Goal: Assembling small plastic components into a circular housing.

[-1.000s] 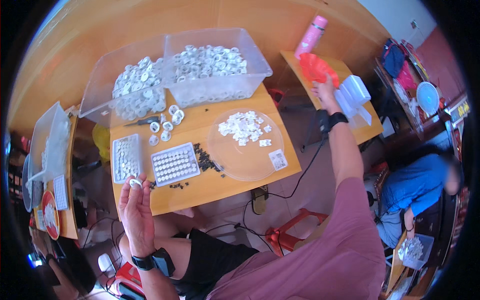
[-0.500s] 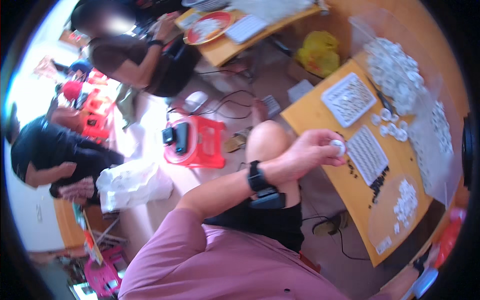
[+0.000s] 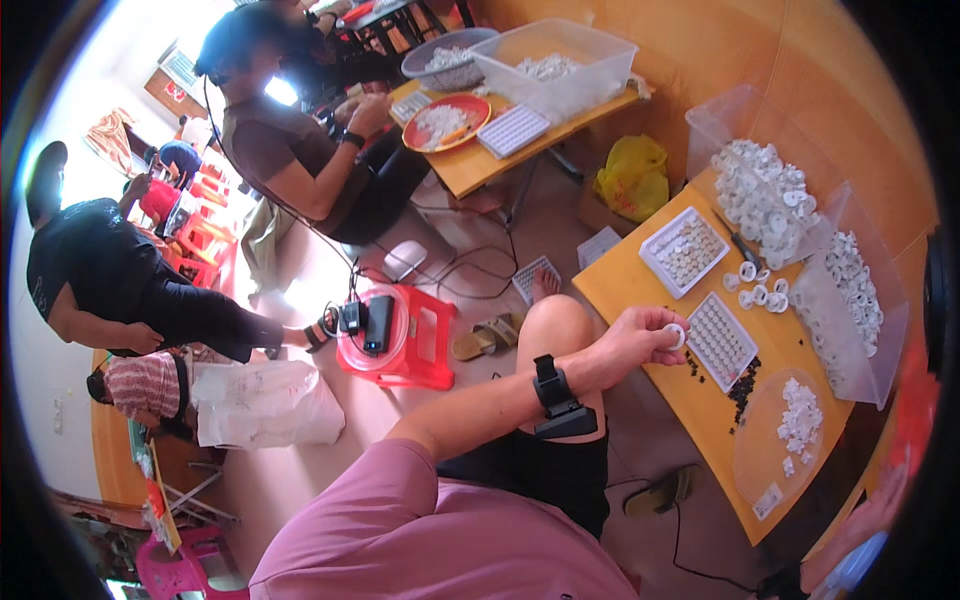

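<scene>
My left hand (image 3: pixel 635 347) is closed, with thumb and fingers pinching a small round white plastic piece (image 3: pixel 677 338). It hovers by the near left edge of the wooden table (image 3: pixel 655 400). Just beyond the fingertips lies a white tray (image 3: pixel 741 371) with rows of small round pieces; another filled white tray (image 3: pixel 702 274) sits farther back. Small black parts (image 3: pixel 743 395) are scattered along the nearer tray. At the far right rim, my right hand (image 3: pixel 880 515) is smeared by motion, so its fingers and anything in them cannot be made out.
White ring pieces (image 3: pixel 760 287) and a black-handled tool (image 3: pixel 743 250) lie before clear bins (image 3: pixel 850 375) of white parts. A clear round sheet (image 3: pixel 755 435) carries white bits (image 3: pixel 800 420). A red stool (image 3: pixel 430 345) stands left, with cables behind it. Other people work or stand nearby.
The view has shifted, bringing more of the far table and its clear bin into sight. My left hand still pinches the white piece beside the tray.
</scene>
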`<state>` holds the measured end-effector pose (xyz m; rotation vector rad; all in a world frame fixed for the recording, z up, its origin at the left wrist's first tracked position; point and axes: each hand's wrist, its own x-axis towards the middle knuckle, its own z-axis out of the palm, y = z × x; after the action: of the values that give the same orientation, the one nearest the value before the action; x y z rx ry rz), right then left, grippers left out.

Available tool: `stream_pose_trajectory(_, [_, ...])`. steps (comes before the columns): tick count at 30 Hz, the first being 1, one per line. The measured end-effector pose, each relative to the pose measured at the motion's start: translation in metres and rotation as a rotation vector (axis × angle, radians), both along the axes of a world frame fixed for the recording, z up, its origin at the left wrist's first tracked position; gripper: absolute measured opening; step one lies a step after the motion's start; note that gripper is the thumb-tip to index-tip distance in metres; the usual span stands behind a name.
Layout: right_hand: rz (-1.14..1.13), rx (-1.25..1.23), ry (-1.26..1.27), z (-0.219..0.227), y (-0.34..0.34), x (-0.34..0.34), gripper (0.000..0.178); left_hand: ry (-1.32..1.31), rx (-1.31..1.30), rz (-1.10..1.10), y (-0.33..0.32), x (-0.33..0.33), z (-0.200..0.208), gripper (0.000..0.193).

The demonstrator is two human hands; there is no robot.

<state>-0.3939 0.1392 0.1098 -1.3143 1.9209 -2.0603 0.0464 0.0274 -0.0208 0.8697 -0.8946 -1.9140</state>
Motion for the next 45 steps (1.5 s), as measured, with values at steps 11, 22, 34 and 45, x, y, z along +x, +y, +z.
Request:
stream_pose_trajectory(11, [1.468,0.375,0.178,0.043,-0.038,0.355,0.033,0.049,0.001,0.133,0.012,0.011,-0.005,0.02])
stream_pose_trajectory(22, [1.647,0.542,0.28,0.045,-0.024,0.44,0.027,0.022,-0.003,0.209,0.063,0.074,0.047,0.025])
stream_pose_trajectory(34, [1.527,0.516,0.299,0.008,-0.079,0.481,0.027,0.013,-0.049,0.141,0.174,0.126,0.014,0.018])
stream_pose_trajectory(45, [1.848,0.415,0.274,-0.07,-0.077,0.544,0.038,0.202,-0.235,-0.495,0.184,0.128,0.081,0.013])
